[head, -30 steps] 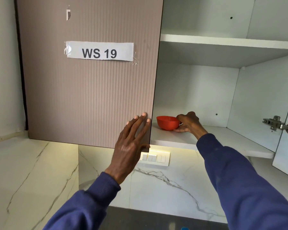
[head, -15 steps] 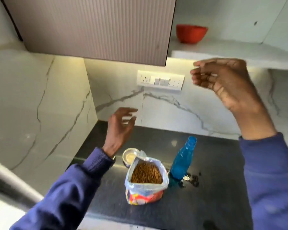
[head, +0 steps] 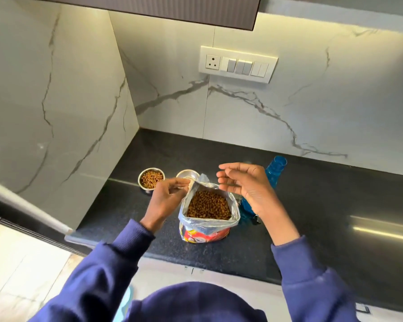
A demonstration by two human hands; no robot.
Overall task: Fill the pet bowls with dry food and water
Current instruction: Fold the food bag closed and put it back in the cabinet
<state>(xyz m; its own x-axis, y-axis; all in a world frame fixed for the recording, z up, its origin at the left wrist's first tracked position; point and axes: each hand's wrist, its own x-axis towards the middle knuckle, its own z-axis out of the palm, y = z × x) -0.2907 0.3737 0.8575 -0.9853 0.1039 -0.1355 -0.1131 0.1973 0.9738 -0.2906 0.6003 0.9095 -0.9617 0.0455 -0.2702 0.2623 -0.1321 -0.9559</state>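
We are standing over the dark counter (head: 312, 205), both hands closing on the open kibble bag (head: 207, 219) that is sitting upright near the front edge. The main risk we are reading: the bag is soft-walled and full nearly to its mouth, so a one-sided tug on the rim could be tipping it or spilling kibble across the counter. Behind the bag on the right, the blue bottle (head: 276, 167) is standing just beside it and appears uncapped; our right hand (head: 247, 189) is hovering between the two, fingers spread and gripping nothing, and a careless sweep could be knocking the bottle over. Our left hand (head: 165, 194) is pinching fingertips together at the bag's left rim, though we cannot tell for certain whether plastic is actually caught between them. Further back on the left, the filled bowl (head: 151, 178) is holding kibble, and the second bowl (head: 187, 174), partly hidden by the bag, is looking empty, so the water step seems to be outstanding. Against half a second back: both hands are lower now, down from beside the wall cupboard to the bag, the view is tilting downward, and the red bowl on the shelf is out of sight.
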